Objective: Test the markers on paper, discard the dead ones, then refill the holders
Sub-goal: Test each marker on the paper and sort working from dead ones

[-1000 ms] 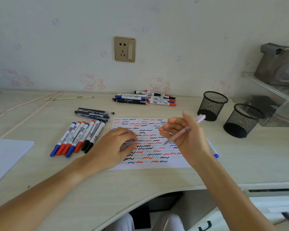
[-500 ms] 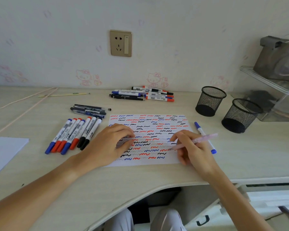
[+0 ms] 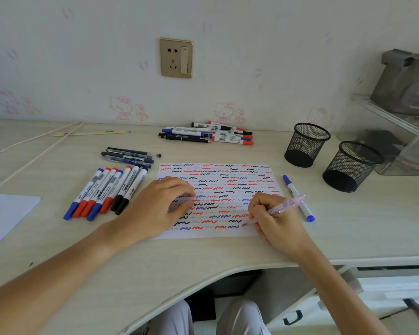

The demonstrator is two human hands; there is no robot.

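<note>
Pink pen [image 3: 278, 209] has dropped to the paper [image 3: 228, 180]; mesh holders [image 3: 305, 145] empty

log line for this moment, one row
step: testing pen | right hand: grips pink pen, tip on paper | left hand: rests on paper | holders: empty

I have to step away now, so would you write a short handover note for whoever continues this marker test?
Left hand: rests on the test paper, steadying it.
Right hand: grips a pink pen, tip at the paper's lower right.
Things: row of markers left of the paper; dark pens behind them; another pile by the wall; one blue marker right of the paper.
Done: paper nearly full of squiggles.
Left: finish testing, discard dead ones, fill both mesh holders, which look empty.
</note>
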